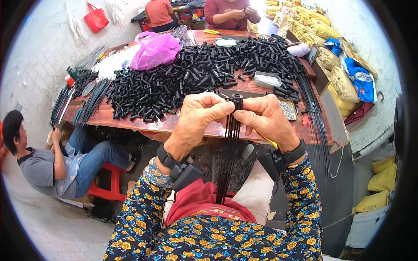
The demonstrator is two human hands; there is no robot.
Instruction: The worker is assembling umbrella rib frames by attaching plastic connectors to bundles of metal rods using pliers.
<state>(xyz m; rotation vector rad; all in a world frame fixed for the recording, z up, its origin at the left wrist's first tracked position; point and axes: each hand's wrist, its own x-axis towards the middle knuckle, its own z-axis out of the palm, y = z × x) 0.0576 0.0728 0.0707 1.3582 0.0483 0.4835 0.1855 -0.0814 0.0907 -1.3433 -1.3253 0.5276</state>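
At the table's near edge, my left hand [198, 117] and my right hand [270, 115] pinch the top of what looks like an umbrella frame. Its round black hub [236, 97] stands upright between my fingertips. Thin black ribs [226, 156] hang from the hub in a bundle down to my lap. Near the hub, a short wire-like end shows at my left fingers. Below my right palm sticks out a yellow handle [271, 142]; the rest of that tool is hidden.
A large heap of black plastic tubes [174, 82] covers the wooden table [209, 129]. Around it are a pink bag [156, 50], a clear box [267, 80], a tray of small metal parts [288, 109] and black rods [313, 113]. A person [56, 156] sits at left; two more are beyond.
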